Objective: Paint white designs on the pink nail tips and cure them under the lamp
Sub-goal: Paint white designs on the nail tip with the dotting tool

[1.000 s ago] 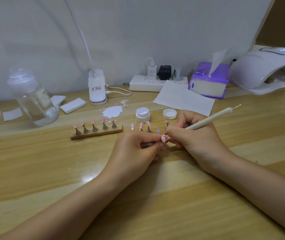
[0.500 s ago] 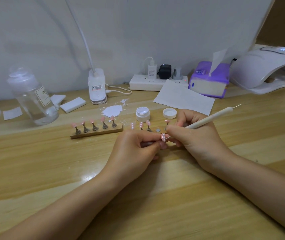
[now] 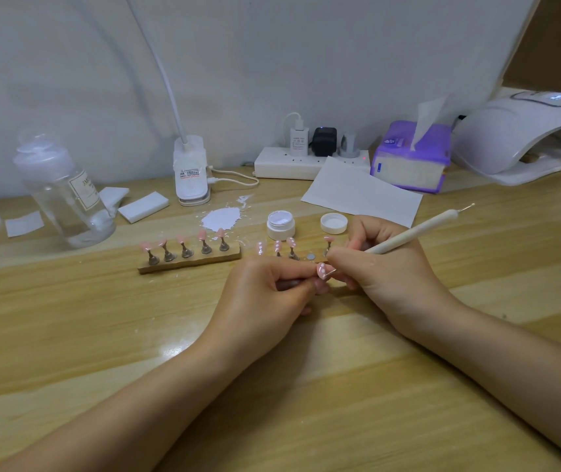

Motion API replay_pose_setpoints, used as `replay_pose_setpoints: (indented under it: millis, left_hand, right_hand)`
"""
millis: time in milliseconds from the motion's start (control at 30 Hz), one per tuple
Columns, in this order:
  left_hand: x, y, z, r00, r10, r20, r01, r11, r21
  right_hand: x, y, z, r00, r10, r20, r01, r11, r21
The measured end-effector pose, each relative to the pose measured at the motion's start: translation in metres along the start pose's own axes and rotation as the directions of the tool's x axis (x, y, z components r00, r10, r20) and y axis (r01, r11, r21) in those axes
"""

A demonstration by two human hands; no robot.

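Observation:
My left hand [image 3: 265,291] pinches the small stand of a pink nail tip [image 3: 322,270] that bears white dots. My right hand [image 3: 388,267] grips a white dotting pen [image 3: 412,233], its fine point touching that tip. Behind my hands a wooden holder [image 3: 292,255] carries pink tips with white dots, one magnet spot bare. A second wooden holder [image 3: 188,260] to the left has several plain pink tips. The open white gel jar [image 3: 281,225] and its lid [image 3: 333,223] stand just behind. The curing lamp [image 3: 524,137] sits at the far right.
A clear bottle [image 3: 64,195] stands at the left with white pads [image 3: 142,207] near it. A desk lamp base [image 3: 190,172], power strip [image 3: 306,163], purple tissue box [image 3: 412,161] and paper sheet [image 3: 361,192] line the back. A white paint smear [image 3: 221,218] marks the wooden table [image 3: 67,335].
The pen point shifts slightly on the held tip. Both hands stay in place.

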State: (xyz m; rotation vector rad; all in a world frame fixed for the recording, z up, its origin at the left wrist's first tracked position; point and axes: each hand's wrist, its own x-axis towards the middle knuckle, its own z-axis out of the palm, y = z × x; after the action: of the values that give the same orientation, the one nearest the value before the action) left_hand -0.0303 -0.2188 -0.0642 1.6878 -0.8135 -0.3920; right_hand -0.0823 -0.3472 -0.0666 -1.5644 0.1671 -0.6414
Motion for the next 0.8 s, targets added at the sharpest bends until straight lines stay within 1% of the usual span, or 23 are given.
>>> replay_pose_setpoints:
  millis: [200,333,433,500,567,700,800]
  left_hand:
    - [0.0,0.0007,0.0004,1.0,-0.005,-0.002,0.005,1.0,0.0]
    - [-0.0009,0.001,-0.0001,1.0,-0.007,0.002,0.007,1.0,-0.007]
    - [-0.0006,-0.0002,-0.0006,1.0,-0.003,0.006,0.003,1.0,0.003]
    - [-0.0001,-0.0009,-0.0004,1.0,-0.001,0.001,0.001,1.0,-0.003]
    - [-0.0002,-0.0009,-0.0004,1.0,0.002,-0.001,-0.002,1.0,-0.007]
    - [-0.0004,0.0004,-0.0002,1.0,0.006,0.011,-0.006,1.0,-0.017]
    - [0.0002,0.0006,0.0,1.0,-0.003,0.001,0.003,1.0,-0.011]
  right_hand:
    - [-0.002,-0.0024,0.0008,1.0,-0.001,0.0,0.001,1.0,0.0]
    - [-0.0013,-0.0027,0.0009,0.999,0.023,-0.038,-0.022,1.0,0.014]
    - [0.0001,-0.0046,0.001,0.99,0.108,-0.09,-0.094,0.985,0.144]
    - [-0.0001,-0.0066,0.0016,0.988,0.128,-0.088,-0.105,0.968,0.226]
    - [-0.0007,-0.0082,0.0019,0.989,0.134,-0.07,-0.112,0.96,0.256]
    - [-0.001,-0.0055,0.0008,0.994,0.103,-0.021,-0.099,0.983,0.154]
    - [-0.0009,-0.0028,-0.0003,0.999,0.04,0.031,-0.043,0.995,0.091]
